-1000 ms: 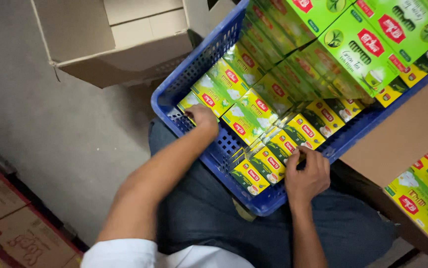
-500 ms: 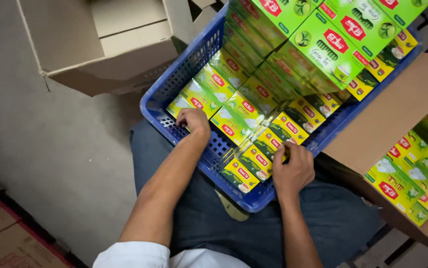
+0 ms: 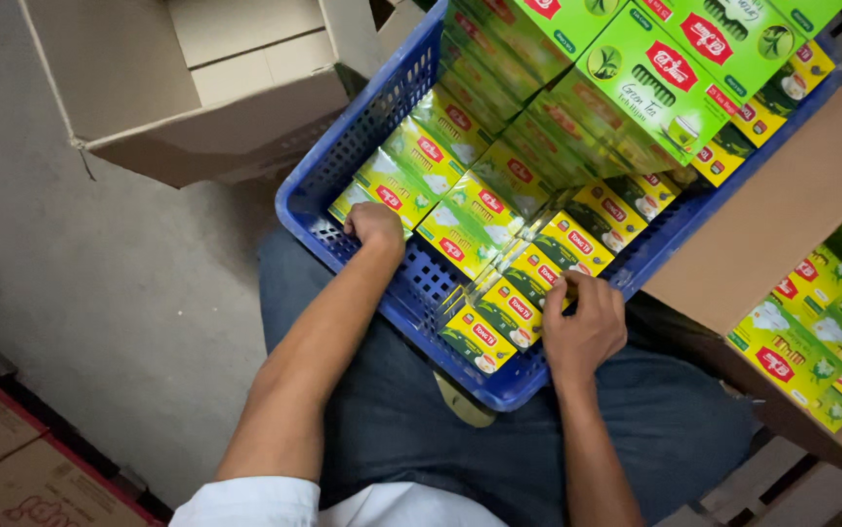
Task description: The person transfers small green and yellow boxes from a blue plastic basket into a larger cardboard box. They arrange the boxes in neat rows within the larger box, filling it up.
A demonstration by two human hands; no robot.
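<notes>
A blue plastic crate (image 3: 353,146) rests on my lap, packed with several yellow-and-green tea boxes (image 3: 480,210) and larger bright green boxes (image 3: 655,68) stacked at its far end. My left hand (image 3: 377,226) is curled over the near-left corner of the crate, fingers against a yellow-green box there. My right hand (image 3: 585,317) lies on the small yellow boxes (image 3: 504,312) at the crate's near edge, fingertips pressing on one. Whether either hand actually grips a box is hidden by the fingers.
An open brown cardboard carton (image 3: 197,88) sits on the grey floor at the upper left. Another carton (image 3: 782,254) at the right holds more yellow-green boxes (image 3: 811,342). Printed cartons (image 3: 11,459) lie at the lower left.
The view has shifted slightly; the crate sits a little farther right. Both hands stay at the crate's near end, with the right hand nudged along the small boxes.
</notes>
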